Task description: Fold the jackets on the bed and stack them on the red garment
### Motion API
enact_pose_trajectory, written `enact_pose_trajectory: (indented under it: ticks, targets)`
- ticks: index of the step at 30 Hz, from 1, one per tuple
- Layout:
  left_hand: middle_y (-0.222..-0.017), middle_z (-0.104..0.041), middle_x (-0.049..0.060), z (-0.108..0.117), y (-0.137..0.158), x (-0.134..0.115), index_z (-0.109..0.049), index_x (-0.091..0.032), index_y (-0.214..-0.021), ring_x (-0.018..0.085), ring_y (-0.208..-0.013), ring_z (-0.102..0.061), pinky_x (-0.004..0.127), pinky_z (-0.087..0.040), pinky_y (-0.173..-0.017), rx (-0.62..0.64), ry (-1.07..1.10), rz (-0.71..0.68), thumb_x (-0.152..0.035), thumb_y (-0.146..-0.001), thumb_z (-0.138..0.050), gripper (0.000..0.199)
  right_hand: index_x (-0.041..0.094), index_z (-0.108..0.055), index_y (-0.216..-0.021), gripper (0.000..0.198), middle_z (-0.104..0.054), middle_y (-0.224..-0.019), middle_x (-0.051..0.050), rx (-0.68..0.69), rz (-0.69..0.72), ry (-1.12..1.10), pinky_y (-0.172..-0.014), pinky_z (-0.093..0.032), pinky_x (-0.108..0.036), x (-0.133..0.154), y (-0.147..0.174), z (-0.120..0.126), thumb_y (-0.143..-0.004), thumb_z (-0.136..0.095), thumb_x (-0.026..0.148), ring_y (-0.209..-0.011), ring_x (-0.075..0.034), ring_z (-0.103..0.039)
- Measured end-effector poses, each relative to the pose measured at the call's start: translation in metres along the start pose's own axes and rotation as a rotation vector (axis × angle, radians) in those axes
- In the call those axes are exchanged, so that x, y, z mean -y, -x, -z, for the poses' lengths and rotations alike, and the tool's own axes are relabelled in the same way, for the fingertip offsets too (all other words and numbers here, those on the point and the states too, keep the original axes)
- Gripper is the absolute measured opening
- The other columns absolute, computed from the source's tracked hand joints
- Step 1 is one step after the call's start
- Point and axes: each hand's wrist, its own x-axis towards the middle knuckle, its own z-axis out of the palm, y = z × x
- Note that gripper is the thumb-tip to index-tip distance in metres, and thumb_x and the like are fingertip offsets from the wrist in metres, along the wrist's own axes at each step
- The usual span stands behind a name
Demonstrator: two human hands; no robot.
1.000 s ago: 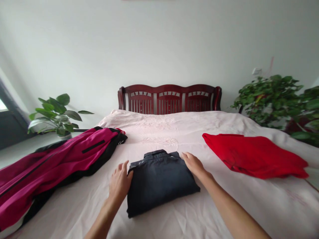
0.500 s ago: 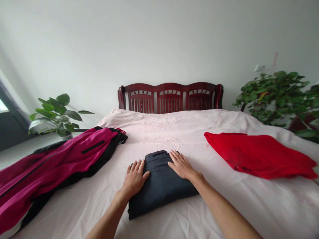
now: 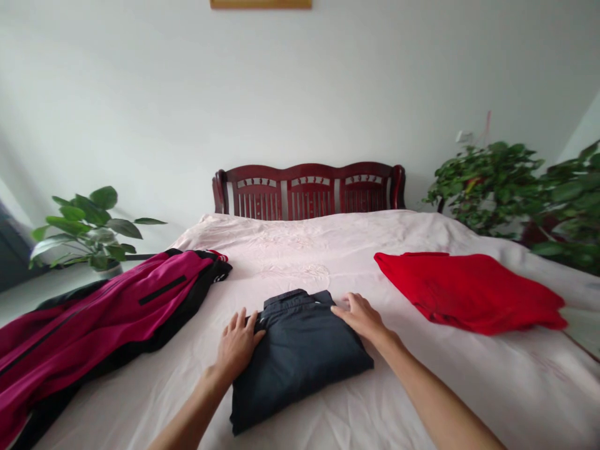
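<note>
A folded dark navy garment (image 3: 300, 356) lies on the pale pink bedsheet (image 3: 290, 247), with gathered fabric along its far edge. At its left edge rests my left hand (image 3: 238, 344), fingers spread and thumb against the cloth. My right hand (image 3: 360, 317) is at the upper right edge; its thumb touches the garment and its fingers are loosely bent beside it. Neither hand grips the cloth. What the undersides of the fingers touch is hidden.
A magenta and black zip jacket (image 3: 122, 319) is spread on the left. Folded red clothing (image 3: 469, 290) lies to the right. Beyond the bed stands a dark red wooden headboard (image 3: 309, 190), with a potted plant (image 3: 96, 228) on the left and leafy plants (image 3: 487, 181) on the right.
My right hand has slid off the top of the garment to its right edge, and my left hand has shifted outward. The view has tilted up slightly, showing a frame edge above.
</note>
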Motion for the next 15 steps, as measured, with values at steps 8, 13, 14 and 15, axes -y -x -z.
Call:
enact_pose_trajectory:
  ticks: [8, 13, 14, 15]
  targets:
    - [-0.106, -0.061, 0.009, 0.008, 0.015, -0.002, -0.060, -0.021, -0.106, 0.025, -0.098, -0.060, 0.033, -0.044, -0.082, -0.113, 0.020, -0.021, -0.043, -0.094, -0.046, 0.029, 0.023, -0.064, -0.088, 0.011, -0.070, -0.100, -0.006, 0.006, 0.157, -0.053, -0.087, -0.041, -0.031, 0.021, 0.008, 0.012, -0.084, -0.056, 0.030, -0.099, -0.021, -0.062]
    - [-0.099, -0.063, 0.006, 0.003, 0.009, 0.015, -0.059, -0.023, -0.097, 0.024, -0.094, -0.061, 0.032, -0.044, -0.076, -0.069, 0.233, 0.008, -0.046, -0.091, -0.049, 0.026, 0.022, -0.063, -0.083, 0.009, -0.069, -0.089, -0.004, 0.054, 0.195, -0.169, -0.082, -0.044, -0.031, 0.013, -0.009, -0.003, -0.079, -0.060, 0.030, -0.087, -0.020, -0.062]
    - [-0.101, -0.063, 0.007, 0.003, 0.007, 0.017, -0.060, -0.023, -0.097, 0.026, -0.097, -0.060, 0.034, -0.044, -0.080, -0.080, 0.240, 0.001, -0.047, -0.089, -0.051, 0.027, 0.021, -0.063, -0.083, 0.011, -0.069, -0.087, -0.004, 0.069, 0.182, -0.194, -0.081, -0.045, -0.031, 0.010, -0.013, -0.007, -0.077, -0.062, 0.030, -0.085, -0.020, -0.062]
    - [-0.106, -0.063, 0.008, 0.004, 0.004, 0.020, -0.061, -0.023, -0.100, 0.027, -0.103, -0.058, 0.036, -0.044, -0.086, -0.087, 0.251, -0.007, -0.047, -0.087, -0.054, 0.028, 0.020, -0.064, -0.085, 0.015, -0.069, -0.090, -0.005, 0.077, 0.165, -0.221, -0.081, -0.045, -0.032, 0.006, -0.017, -0.010, -0.075, -0.063, 0.030, -0.087, -0.021, -0.062]
